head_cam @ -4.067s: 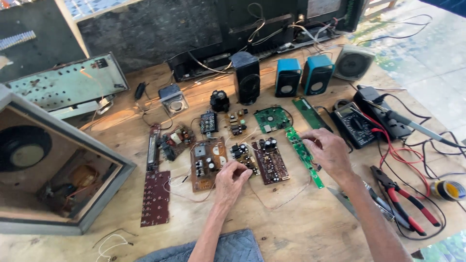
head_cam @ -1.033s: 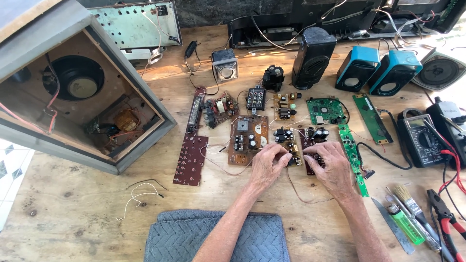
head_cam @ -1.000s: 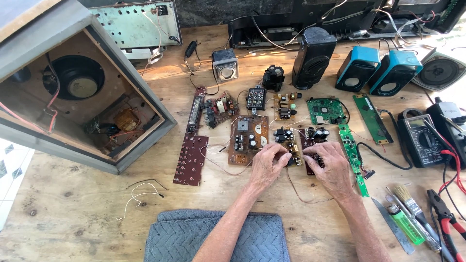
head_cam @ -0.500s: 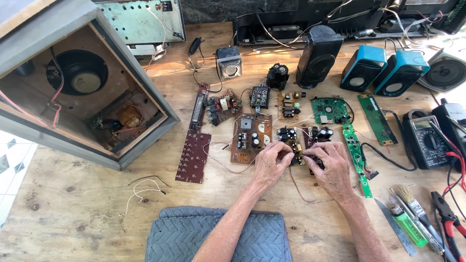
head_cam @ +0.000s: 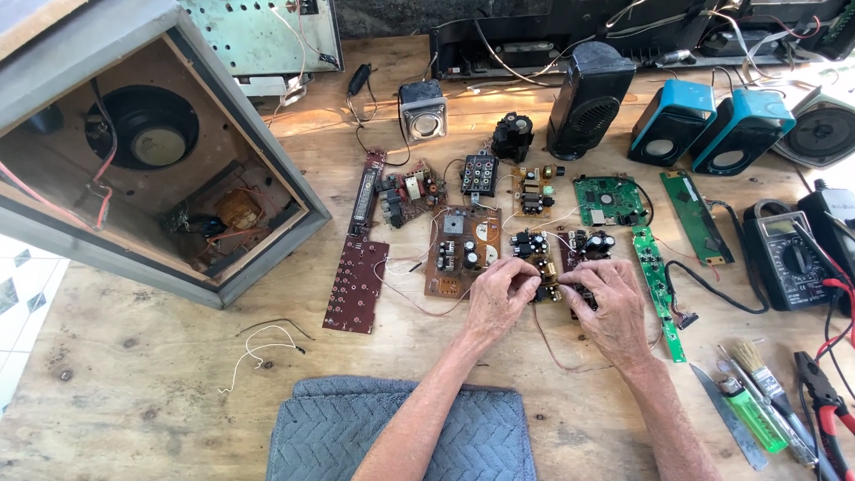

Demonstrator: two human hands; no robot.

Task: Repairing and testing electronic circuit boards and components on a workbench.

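Fingers of left hand [head_cam: 499, 298], right hand [head_cam: 610, 303] apparently pinching small circuit board [head_cam: 557, 258].

An open grey speaker cabinet [head_cam: 134, 151] lies at the table's [head_cam: 134, 392] far left corner, its woofer and wiring showing. Along the far edge stand a small silver speaker [head_cam: 421, 109], a black speaker [head_cam: 590, 98] and two blue speakers [head_cam: 670, 122] [head_cam: 741, 129]. Near the middle lie a dark red perforated board [head_cam: 356, 283], a brown circuit board [head_cam: 462, 251] and a green board [head_cam: 608, 199]. At the right edge sits a multimeter [head_cam: 789, 258]; red-handled pliers [head_cam: 826, 410], a green lighter [head_cam: 750, 411] and a brush [head_cam: 764, 374] lie at the near right corner. A grey quilted cloth [head_cam: 338, 436] rests at the near edge.
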